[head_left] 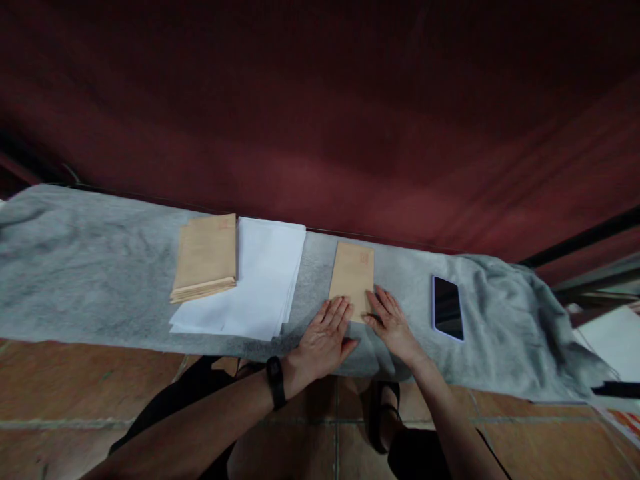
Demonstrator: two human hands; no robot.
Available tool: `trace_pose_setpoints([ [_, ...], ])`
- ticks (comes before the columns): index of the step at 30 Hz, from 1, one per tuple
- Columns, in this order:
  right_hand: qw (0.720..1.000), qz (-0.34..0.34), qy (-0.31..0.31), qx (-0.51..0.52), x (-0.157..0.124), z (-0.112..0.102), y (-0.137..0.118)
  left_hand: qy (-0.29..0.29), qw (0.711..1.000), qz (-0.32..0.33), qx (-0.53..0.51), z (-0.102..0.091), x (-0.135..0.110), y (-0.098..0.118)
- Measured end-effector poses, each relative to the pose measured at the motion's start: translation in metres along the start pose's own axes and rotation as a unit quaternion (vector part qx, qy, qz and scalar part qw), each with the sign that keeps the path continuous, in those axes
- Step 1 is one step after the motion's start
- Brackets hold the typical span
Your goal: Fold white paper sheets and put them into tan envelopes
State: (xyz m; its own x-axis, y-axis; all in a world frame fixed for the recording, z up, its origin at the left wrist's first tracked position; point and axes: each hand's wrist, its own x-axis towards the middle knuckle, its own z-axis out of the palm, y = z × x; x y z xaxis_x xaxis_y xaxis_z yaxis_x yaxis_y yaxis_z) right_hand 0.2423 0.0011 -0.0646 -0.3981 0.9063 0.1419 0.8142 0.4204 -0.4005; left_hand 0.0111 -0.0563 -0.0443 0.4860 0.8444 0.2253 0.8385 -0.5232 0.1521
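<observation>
A single brown envelope [353, 273] lies flat on the grey cloth [100, 267] in front of me. My left hand [323, 340], with a black band on its wrist, rests flat with fingers stretched onto the envelope's near left corner. My right hand [393, 323] lies flat beside it, fingers spread over the near right corner. Neither hand grips anything.
A stack of brown envelopes [205, 257] sits to the left, overlapping a pile of white sheets [260, 277]. A dark phone [447, 307] lies face up to the right. A dark red wall rises behind the cloth-covered ledge; tiled floor lies below.
</observation>
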Motion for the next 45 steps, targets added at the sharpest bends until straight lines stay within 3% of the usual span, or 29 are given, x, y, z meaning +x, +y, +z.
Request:
trace_pose_setpoints([
  [13, 0.997, 0.056, -0.003, 0.050, 0.005, -0.001, 0.006, 0.081, 0.991, -0.104, 0.028, 0.015, -0.001, -0.029],
  [15, 0.997, 0.060, -0.006, 0.053, 0.006, -0.001, 0.005, 0.086, 0.991, -0.102, 0.022, 0.013, 0.003, -0.030],
  [18, 0.997, 0.052, -0.006, 0.056, 0.008, -0.003, 0.004, 0.077, 0.996, -0.049, -0.002, 0.009, 0.012, -0.025],
  [21, 0.997, 0.053, -0.010, 0.063, 0.011, -0.007, 0.000, 0.051, 0.998, 0.027, -0.024, 0.009, 0.025, -0.017],
  [24, 0.994, 0.080, -0.033, 0.073, 0.015, -0.012, -0.005, 0.025, 0.998, 0.060, -0.024, 0.013, 0.042, -0.014],
  [28, 0.989, 0.109, -0.061, 0.074, 0.018, -0.017, -0.010, -0.011, 0.998, 0.051, -0.016, 0.021, 0.066, -0.023],
  [33, 0.991, 0.110, -0.049, 0.054, 0.018, -0.015, -0.012, -0.060, 0.998, 0.025, -0.002, 0.024, 0.104, -0.033],
  [40, 0.989, 0.130, -0.038, 0.060, 0.019, -0.013, -0.015, -0.034, 0.999, -0.014, 0.010, 0.029, 0.169, -0.042],
  [45, 0.986, 0.140, -0.049, 0.073, 0.020, -0.021, -0.020, -0.034, 0.999, -0.023, 0.011, 0.035, 0.181, -0.048],
])
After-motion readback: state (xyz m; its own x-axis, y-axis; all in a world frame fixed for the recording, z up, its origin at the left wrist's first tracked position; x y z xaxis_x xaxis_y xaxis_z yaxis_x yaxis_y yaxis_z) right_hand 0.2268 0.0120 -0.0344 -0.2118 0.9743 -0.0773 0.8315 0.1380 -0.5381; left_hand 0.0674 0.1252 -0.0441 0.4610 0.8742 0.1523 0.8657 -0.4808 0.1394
